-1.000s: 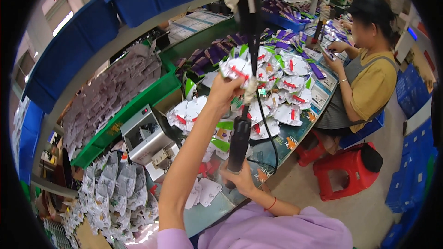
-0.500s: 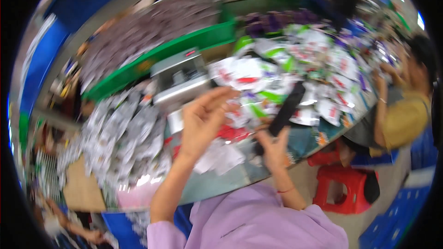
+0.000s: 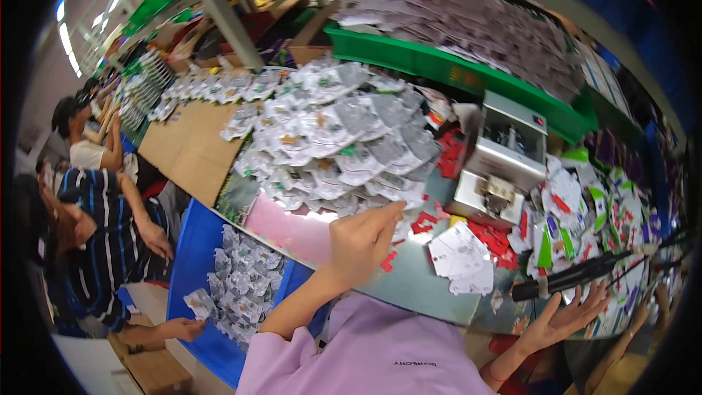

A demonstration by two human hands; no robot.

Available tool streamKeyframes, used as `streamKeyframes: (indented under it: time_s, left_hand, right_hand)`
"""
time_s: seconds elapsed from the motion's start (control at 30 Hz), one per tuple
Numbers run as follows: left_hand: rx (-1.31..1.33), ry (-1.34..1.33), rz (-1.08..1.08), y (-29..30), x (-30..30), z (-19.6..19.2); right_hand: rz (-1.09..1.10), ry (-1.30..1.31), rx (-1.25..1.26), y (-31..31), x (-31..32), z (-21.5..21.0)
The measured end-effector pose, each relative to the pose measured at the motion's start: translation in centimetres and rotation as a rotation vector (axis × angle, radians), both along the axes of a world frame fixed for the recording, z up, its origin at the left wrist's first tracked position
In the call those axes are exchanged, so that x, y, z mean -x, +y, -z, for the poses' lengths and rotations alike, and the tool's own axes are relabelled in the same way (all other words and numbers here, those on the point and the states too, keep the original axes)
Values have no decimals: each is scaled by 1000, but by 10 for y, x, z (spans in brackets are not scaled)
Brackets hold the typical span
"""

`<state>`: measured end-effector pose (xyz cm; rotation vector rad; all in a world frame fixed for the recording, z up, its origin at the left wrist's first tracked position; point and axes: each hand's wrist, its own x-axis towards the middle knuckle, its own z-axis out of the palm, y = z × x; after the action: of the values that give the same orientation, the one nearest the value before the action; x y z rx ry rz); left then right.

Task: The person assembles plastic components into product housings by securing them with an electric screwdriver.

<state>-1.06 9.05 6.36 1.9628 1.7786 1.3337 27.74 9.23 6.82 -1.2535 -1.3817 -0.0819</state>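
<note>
Taken off the black handle [image 3: 574, 277] since the earlier frame, the right hand [image 3: 559, 323] is seen beside it, fingers apart, while the left hand [image 3: 361, 243], its grip impossible to tell, is held near the white pieces [image 3: 322, 132] heaped on the table [image 3: 431, 301].

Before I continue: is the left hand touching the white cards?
Apart. The head view shows tabletop between the left hand and the white cards.
</note>
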Motion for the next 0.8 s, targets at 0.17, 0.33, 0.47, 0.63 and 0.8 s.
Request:
streamKeyframes:
  time_s: [0.17, 0.33, 0.47, 0.63, 0.8]
  left_hand:
    - [-217, 119, -342, 5, 60, -12]
    - [-234, 340, -496, 2, 93, 4]
    - [-284, 368, -476, 13, 93, 8]
    - [-344, 409, -419, 17, 98, 8]
    - [-453, 306, -378, 18, 94, -8]
  right_hand:
    - [-226, 29, 172, 11, 33, 7]
    - [-333, -51, 200, 14, 29, 29]
    - [-245, -293, 356, 2, 32, 7]
    - [-273, -401, 276, 3, 42, -3]
    - [-295, -420, 269, 6, 41, -6]
